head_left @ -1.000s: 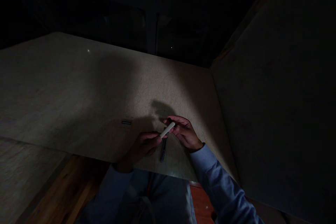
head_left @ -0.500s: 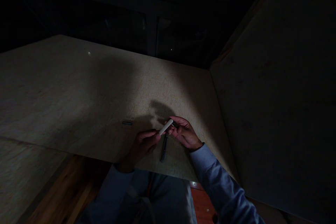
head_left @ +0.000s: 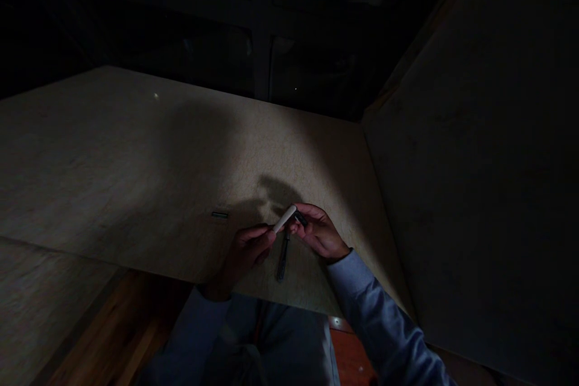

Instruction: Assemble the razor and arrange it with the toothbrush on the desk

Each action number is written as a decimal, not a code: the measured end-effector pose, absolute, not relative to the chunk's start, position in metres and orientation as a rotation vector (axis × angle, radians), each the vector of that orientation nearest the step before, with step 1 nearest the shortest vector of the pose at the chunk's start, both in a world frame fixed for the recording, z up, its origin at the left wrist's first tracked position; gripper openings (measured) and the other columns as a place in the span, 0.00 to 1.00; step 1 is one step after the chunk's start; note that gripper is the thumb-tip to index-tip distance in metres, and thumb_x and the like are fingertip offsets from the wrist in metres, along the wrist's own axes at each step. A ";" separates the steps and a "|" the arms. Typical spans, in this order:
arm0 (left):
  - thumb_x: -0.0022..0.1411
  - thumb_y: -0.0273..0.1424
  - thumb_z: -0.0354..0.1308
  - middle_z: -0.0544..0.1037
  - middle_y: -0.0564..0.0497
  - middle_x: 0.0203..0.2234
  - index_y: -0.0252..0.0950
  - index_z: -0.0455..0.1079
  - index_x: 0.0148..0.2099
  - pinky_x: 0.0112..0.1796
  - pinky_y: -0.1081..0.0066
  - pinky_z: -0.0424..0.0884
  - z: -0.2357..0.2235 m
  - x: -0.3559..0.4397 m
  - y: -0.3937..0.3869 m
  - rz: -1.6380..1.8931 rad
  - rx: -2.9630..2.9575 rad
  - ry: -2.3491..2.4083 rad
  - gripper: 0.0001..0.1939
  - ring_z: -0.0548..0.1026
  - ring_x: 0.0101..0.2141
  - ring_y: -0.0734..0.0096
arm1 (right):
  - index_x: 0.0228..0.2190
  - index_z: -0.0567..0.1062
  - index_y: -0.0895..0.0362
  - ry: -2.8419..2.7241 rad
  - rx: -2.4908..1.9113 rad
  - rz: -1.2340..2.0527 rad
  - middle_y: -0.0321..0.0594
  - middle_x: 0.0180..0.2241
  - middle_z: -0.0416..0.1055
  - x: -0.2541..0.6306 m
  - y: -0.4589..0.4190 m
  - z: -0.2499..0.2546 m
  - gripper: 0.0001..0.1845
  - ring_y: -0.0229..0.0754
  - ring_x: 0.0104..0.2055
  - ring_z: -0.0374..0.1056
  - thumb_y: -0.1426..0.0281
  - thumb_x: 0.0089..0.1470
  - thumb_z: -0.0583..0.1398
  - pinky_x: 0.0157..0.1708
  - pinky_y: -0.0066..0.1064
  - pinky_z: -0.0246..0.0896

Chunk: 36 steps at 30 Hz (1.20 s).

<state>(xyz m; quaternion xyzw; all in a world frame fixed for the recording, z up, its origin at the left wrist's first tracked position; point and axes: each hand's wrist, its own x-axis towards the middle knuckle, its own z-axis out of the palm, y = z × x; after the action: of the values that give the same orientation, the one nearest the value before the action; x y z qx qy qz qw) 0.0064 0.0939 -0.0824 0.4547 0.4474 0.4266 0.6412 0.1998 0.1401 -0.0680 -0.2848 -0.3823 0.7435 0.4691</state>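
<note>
My left hand (head_left: 246, 251) is closed in a pinch on the lower end of a slim white stick (head_left: 284, 218) with a rounded tip. The stick tilts up to the right, and its exact kind is not clear. At its upper end, my right hand (head_left: 322, 232) has its fingers closed on a small dark piece (head_left: 301, 218). Whether that piece touches the stick cannot be made out. Below the hands, a dark pen-like tool (head_left: 283, 259) lies on the table, its upper end close under my right fingers.
A short dark cylinder (head_left: 219, 215) lies on the pale table (head_left: 190, 181), left of the hands. A dark wall panel (head_left: 474, 151) rises along the table's right side. Dark window-like frames (head_left: 261, 42) stand behind the far edge. Light is dim, with hand shadows on the tabletop.
The dark piece in my right fingers has turned a little and shows more. The white stick is nearly where it was. The whole view has shifted slightly.
</note>
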 end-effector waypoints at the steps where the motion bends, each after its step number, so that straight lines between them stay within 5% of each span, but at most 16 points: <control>1: 0.57 0.54 0.63 0.57 0.60 0.15 0.33 0.74 0.32 0.18 0.76 0.45 -0.082 0.007 0.094 0.976 1.034 1.022 0.26 0.52 0.16 0.82 | 0.38 0.82 0.51 -0.939 -0.697 1.819 0.33 0.26 0.77 0.200 0.140 -0.069 0.34 0.39 0.28 0.71 0.54 0.25 0.79 0.34 0.33 0.68; 17: 0.56 0.57 0.62 0.60 0.60 0.16 0.30 0.78 0.43 0.17 0.76 0.47 -0.085 0.006 0.095 0.873 1.053 0.938 0.32 0.54 0.15 0.82 | 0.39 0.83 0.49 -0.955 -0.686 1.779 0.37 0.40 0.81 0.203 0.143 -0.080 0.26 0.38 0.32 0.72 0.61 0.33 0.78 0.37 0.33 0.71; 28: 0.54 0.59 0.61 0.58 0.60 0.15 0.33 0.72 0.31 0.18 0.76 0.47 -0.075 0.009 0.096 0.966 1.059 1.097 0.30 0.53 0.16 0.82 | 0.39 0.84 0.50 -0.910 -0.602 1.860 0.33 0.29 0.80 0.201 0.144 -0.080 0.24 0.37 0.31 0.74 0.65 0.36 0.78 0.39 0.29 0.68; 36: 0.53 0.60 0.62 0.58 0.61 0.15 0.31 0.74 0.35 0.18 0.76 0.46 -0.075 0.007 0.093 0.861 1.055 1.045 0.33 0.52 0.16 0.82 | 0.39 0.84 0.48 -0.910 -0.596 1.840 0.34 0.37 0.82 0.203 0.145 -0.081 0.23 0.36 0.31 0.73 0.67 0.36 0.78 0.37 0.29 0.69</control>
<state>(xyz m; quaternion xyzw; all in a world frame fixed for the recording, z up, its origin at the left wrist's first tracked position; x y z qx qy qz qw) 0.0067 0.0934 -0.0754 0.4650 0.4605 0.3795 0.6540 0.2028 0.1446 -0.0806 -0.2443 -0.3732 0.7546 0.4813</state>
